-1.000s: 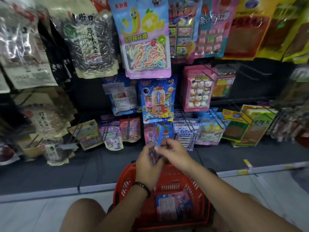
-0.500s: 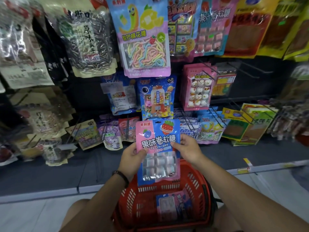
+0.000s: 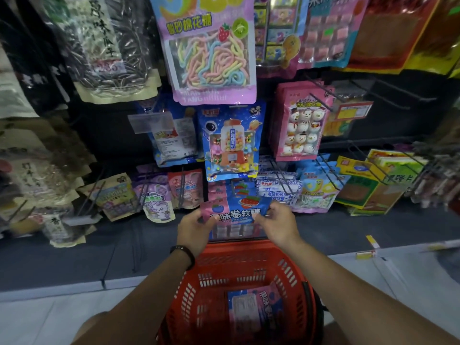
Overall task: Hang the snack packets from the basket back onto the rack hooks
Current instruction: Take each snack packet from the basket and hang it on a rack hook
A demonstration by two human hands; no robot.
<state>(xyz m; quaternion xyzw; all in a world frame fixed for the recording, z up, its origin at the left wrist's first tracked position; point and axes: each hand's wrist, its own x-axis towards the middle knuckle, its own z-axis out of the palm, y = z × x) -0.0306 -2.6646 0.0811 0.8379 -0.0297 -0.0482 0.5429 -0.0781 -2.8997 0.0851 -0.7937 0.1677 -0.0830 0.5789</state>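
Rack (image 3: 104,135): A dark store display fills the upper part of the view, crowded with hanging bags on wire hooks (image 3: 321,100).
Ledge (image 3: 74,257): A dark base runs along the foot of the rack, with pale floor (image 3: 37,317) in front of it.
Basket (image 3: 249,247): A red plastic carrier sits low at centre, between the person's forearms, its far rim just under the hands.
Big bags: A pink bag of pastel candy ropes (image 3: 211,53) hangs top centre; a clear bag of striped seeds (image 3: 109,46) hangs to its left.
In the way: A blue gumball-machine packet (image 3: 232,143) hangs right above the hands, a pink snowman packet (image 3: 301,123) is up to the right, and matching pink-and-blue packets (image 3: 239,189) hang just behind the one being held.
Held packet (image 3: 236,212): A pink-and-blue snack packet with fruit pictures is held up at the bottom row, above the far edge of the basket, its top against the hanging stack.
Spare packet (image 3: 251,312): One similar packet lies flat on the basket floor.
Left hand (image 3: 196,230): It pinches the held packet's left edge, thumb on the front.
Right hand (image 3: 278,225): It grips the packet's right upper corner, fingers curled.
Wristband (image 3: 185,252): A dark band circles the left wrist.
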